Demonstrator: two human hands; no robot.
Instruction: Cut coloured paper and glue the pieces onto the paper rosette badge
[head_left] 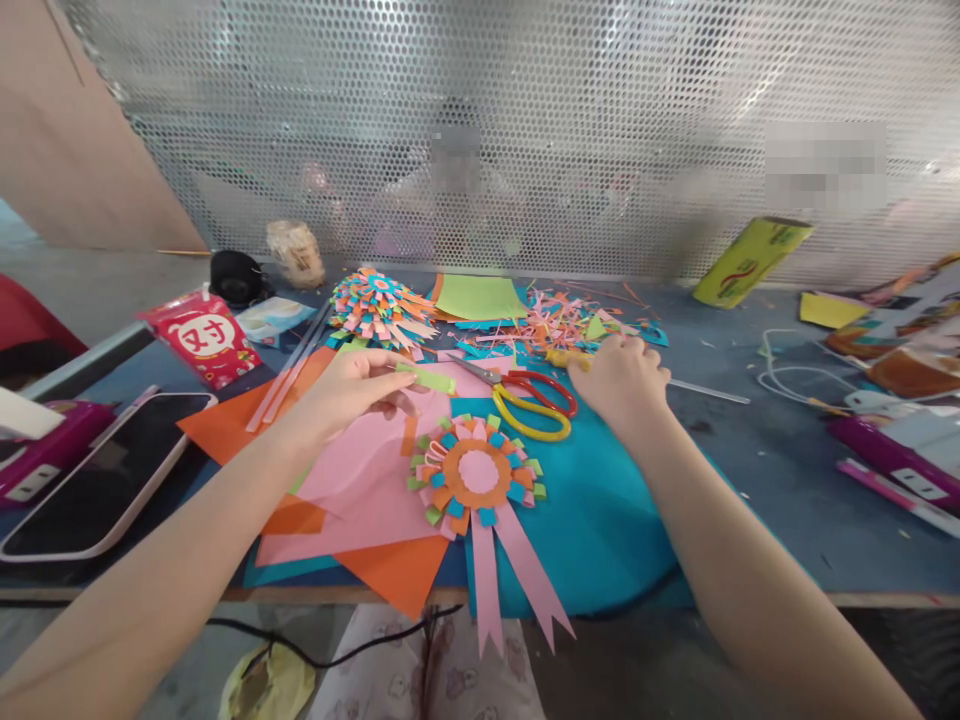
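Note:
My left hand (371,385) pinches a short light-green paper strip (431,379) above pink paper sheets. My right hand (626,378) is closed around a mostly covered yellow glue gun (564,358); a clear glue stick (709,391) juts out to the right of it. Between and below my hands lies a paper rosette (478,472) with a pink and orange centre, looped strips in several colours and two pink tails hanging past the table edge. Scissors (525,397) with red and yellow handles lie just above the rosette, on the blue paper (600,500).
A second, fringed paper flower (379,305) stands at the back, beside green sheets (480,297) and a heap of paper scraps (570,318). At left are a phone (105,480) and a red packet (206,337). A yellow-green canister (750,262) leans against the perforated metal panel (540,130).

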